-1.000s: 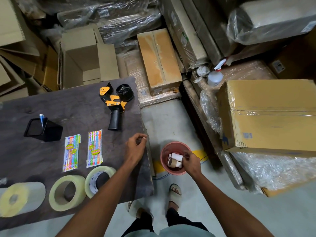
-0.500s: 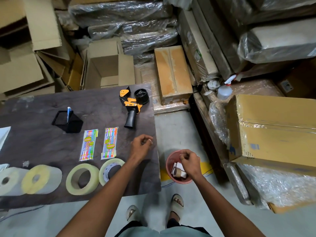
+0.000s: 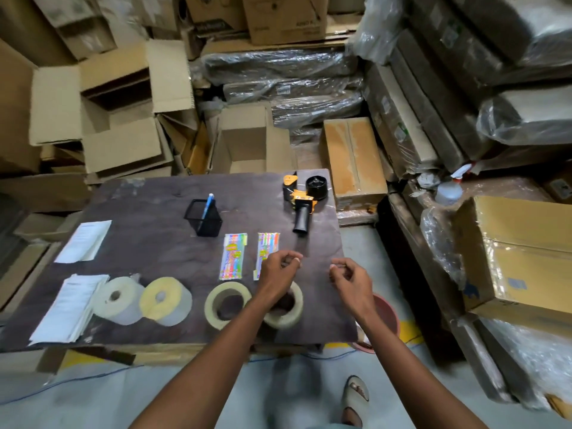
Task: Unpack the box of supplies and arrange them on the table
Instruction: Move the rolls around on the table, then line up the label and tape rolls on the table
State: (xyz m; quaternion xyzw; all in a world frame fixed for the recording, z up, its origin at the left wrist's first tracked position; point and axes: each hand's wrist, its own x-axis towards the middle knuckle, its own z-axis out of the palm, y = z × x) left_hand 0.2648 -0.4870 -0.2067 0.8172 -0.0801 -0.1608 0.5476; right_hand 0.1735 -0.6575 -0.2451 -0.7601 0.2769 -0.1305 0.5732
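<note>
Head view: both hands hover over the table's (image 3: 161, 193) right end. The left hand (image 3: 280, 272) and right hand (image 3: 351, 281) have fingertips curled together — perhaps pinching something tiny, too small to tell. Tape rolls (image 3: 228, 305), pen packs (image 3: 232, 257) and tape dispenser (image 3: 299, 203) lie in tidy rows — sorted by kind, seemingly.

Brown cardboard carton (image 3: 284, 18) at the far top: dark print on its face, too blurred for me to read.
Two flat colourful pen packs (image 3: 233, 256) on my dark worktop (image 3: 148, 258): yellow badge with lettering, illegible.
White paper sheets (image 3: 83, 241) at my left: faint lines of print, unreadable.
Large yellow-brown carton (image 3: 523, 258) at my right: blue marks, not legible.
</note>
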